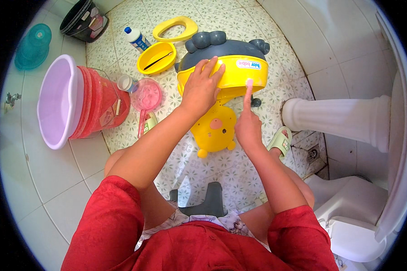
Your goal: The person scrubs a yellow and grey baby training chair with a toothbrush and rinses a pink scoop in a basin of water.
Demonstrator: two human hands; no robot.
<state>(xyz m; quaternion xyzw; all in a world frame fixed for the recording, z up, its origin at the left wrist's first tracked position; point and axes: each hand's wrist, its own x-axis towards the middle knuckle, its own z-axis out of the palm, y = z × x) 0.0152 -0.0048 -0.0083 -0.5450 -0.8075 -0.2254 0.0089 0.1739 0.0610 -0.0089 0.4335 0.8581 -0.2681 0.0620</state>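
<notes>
A yellow and dark grey child's potty [222,67] lies tipped on the floor before me, its grey rounded feet facing away. My left hand [202,83] rests on its yellow side with fingers spread. The index finger of my right hand [248,126] is stretched out to a pale pink spot [249,82] below the potty's label, while the other fingers curl in. I cannot tell what the spot is. Nearer to me hangs the yellow animal-face lid [215,128], flat on the floor or close to it. Neither hand holds anything.
Beyond lie a yellow seat ring [192,28], a yellow bowl [148,69] with a dark thin brush-like stick [158,61], and a white bottle [137,39]. At left stand a red bucket [101,101], lilac basin [54,106] and pink dipper [147,95]. A white pedestal [339,119] is right.
</notes>
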